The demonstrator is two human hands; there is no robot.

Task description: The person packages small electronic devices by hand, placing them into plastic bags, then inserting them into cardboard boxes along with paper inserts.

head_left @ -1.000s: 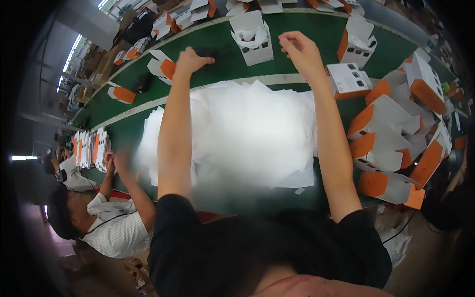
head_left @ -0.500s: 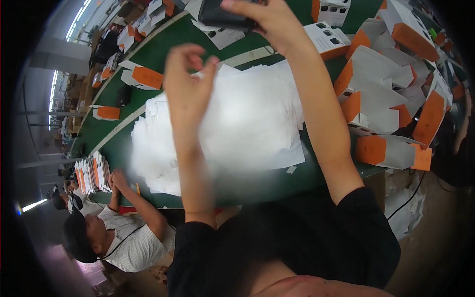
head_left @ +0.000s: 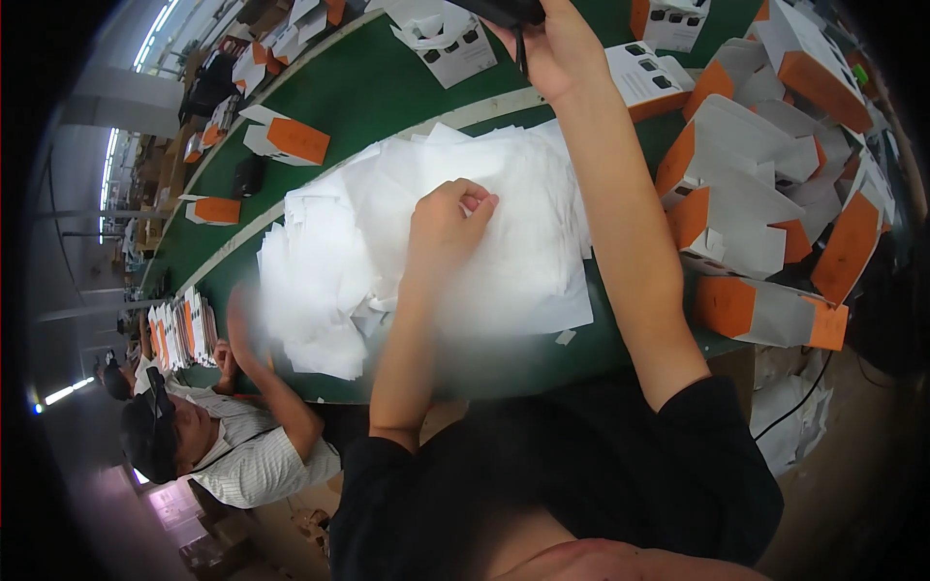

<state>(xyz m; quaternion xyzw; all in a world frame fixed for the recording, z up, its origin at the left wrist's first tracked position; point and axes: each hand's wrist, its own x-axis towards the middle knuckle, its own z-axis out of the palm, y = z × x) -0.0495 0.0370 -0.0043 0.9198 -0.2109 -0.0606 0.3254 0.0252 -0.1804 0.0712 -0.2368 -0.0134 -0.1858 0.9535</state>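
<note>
A wide pile of thin white sheets (head_left: 320, 232) lies on the green table in front of me. Over its middle is my left hand (head_left: 450, 221), fingers curled and thumb pressed in, seemingly pinching a top white sheet; the fingertips are partly hidden. My right hand (head_left: 557, 50) reaches to the far edge of the view and holds a black device (head_left: 506, 10), cut off by the frame. A short dark cord (head_left: 521, 50) hangs from it. Just beyond stands an open white box (head_left: 455, 56) with pictures on its side.
Several open white-and-orange boxes (head_left: 746, 165) are heaped at the right. Two smaller boxes (head_left: 291, 140) and a black item (head_left: 248, 176) stand at the left. A co-worker (head_left: 242, 436) sits at the lower left beside a stack of flat cartons (head_left: 184, 331). The green table's (head_left: 358, 92) far edge curves behind.
My left hand has come down and right onto the sheets, its fingers closing. My right hand has shifted slightly right, the black device moving up out of view. The co-worker's arm has moved.
</note>
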